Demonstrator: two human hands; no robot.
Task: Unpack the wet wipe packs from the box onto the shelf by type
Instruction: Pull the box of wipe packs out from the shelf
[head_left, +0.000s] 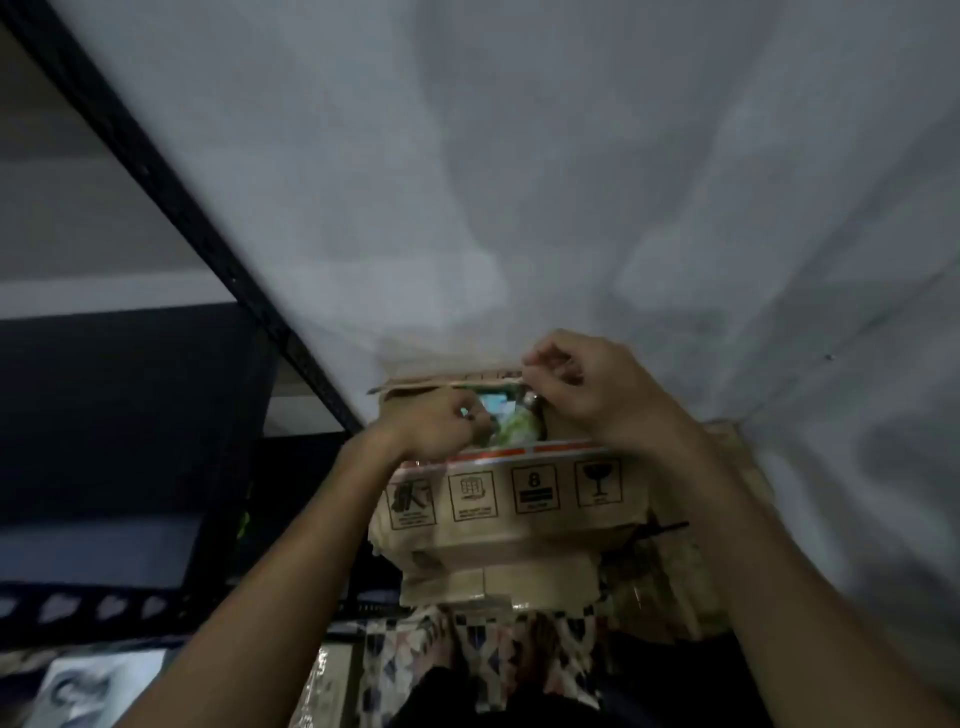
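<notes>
A brown cardboard box (511, 493) with handling symbols printed on its near side stands below me against a white wall. Its top is partly open. Through the gap a green and teal wet wipe pack (511, 423) shows inside. My left hand (436, 428) reaches into the opening at the left with curled fingers; what it holds is hidden. My right hand (582, 387) pinches the edge of the far flap (441, 383) at the back of the box.
A dark metal shelf frame (171, 182) runs diagonally at the left, with dark shelf levels (119, 415) below it. The box sits on another cardboard box (498, 577). More packaging (691, 582) lies to the right. Patterned cloth (467, 654) is near my feet.
</notes>
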